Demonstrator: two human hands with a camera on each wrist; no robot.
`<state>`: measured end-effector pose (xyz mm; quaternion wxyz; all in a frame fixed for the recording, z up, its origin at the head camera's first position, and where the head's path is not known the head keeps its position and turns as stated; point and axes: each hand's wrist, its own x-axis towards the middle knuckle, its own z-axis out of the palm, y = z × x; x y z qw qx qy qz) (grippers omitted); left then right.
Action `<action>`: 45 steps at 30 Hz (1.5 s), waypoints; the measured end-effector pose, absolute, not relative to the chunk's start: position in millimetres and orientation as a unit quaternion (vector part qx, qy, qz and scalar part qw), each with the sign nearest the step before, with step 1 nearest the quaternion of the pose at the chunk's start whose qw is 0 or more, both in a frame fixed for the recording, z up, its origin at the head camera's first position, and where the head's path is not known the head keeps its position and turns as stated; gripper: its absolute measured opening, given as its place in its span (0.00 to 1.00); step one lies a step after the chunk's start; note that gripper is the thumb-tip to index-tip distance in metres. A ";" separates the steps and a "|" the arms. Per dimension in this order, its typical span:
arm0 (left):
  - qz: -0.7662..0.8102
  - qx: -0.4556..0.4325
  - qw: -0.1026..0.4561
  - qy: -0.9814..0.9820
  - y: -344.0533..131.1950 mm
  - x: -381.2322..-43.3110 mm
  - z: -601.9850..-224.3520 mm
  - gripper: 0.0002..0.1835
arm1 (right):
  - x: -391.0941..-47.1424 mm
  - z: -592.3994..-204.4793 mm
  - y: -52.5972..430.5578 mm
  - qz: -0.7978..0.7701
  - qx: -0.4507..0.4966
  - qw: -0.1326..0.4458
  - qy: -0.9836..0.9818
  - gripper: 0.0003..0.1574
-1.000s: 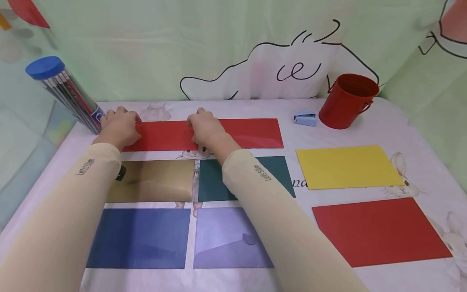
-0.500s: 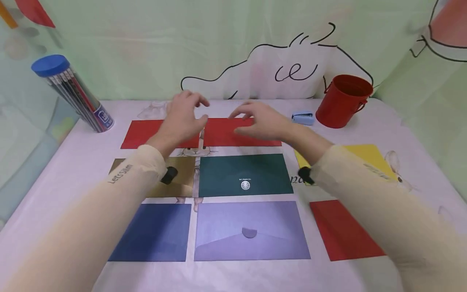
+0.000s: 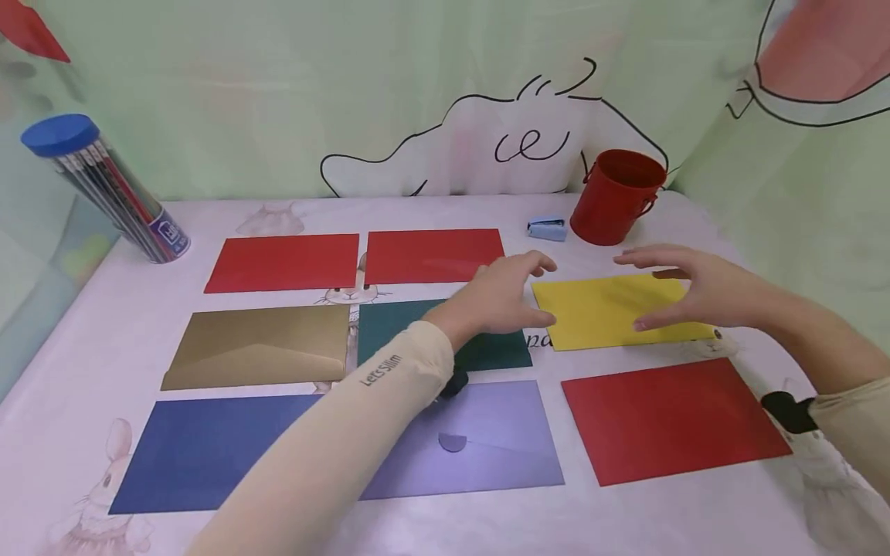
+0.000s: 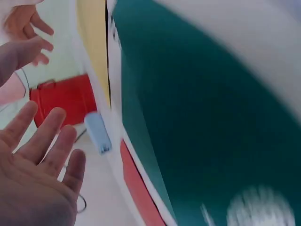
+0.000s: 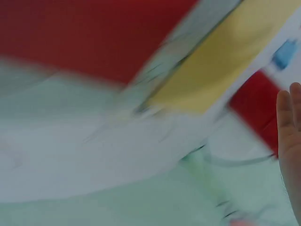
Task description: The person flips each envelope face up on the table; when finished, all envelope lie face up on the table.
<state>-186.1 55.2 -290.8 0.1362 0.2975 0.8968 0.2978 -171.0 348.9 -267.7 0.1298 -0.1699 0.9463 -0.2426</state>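
My left hand [image 3: 497, 301] hovers over the dark green envelope [image 3: 399, 316], its fingers loosely spread toward the yellow envelope [image 3: 591, 313]. On the yellow one's other side, my right hand [image 3: 709, 289] reaches in over its right part, thumb and fingers apart. Neither hand holds anything. In the left wrist view the left hand [image 4: 37, 174] has straight, spread fingers. Only the edge of the right hand [image 5: 291, 132] shows in the right wrist view, which is blurred. A larger red envelope [image 3: 674, 421] lies in front of the yellow one.
Two red envelopes [image 3: 285, 262] lie side by side at the back left. Before them are gold [image 3: 257, 347], blue [image 3: 202, 455] and lilac [image 3: 501, 440] envelopes. A tilted pencil tub [image 3: 118, 193], a light blue stapler [image 3: 546, 228] and a red bucket [image 3: 619, 197] stand along the back.
Both hands have left the red envelopes at the back and moved right, to the yellow envelope. The two back red envelopes now lie uncovered, and the view has turned slightly right.
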 end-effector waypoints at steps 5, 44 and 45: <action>0.270 0.294 0.174 0.900 79.5 -184.1 -303.7 0.43 | -168.1 -283.9 398.0 -0.221 -0.138 0.157 0.953 0.61; 0.180 0.391 0.184 0.884 85.7 -182.5 -302.8 0.40 | -139.7 -312.1 431.9 -0.148 -0.109 0.118 0.976 0.49; 0.195 0.389 0.186 0.881 84.3 -182.9 -302.6 0.40 | -138.2 -310.4 431.9 -0.156 -0.107 0.105 0.976 0.46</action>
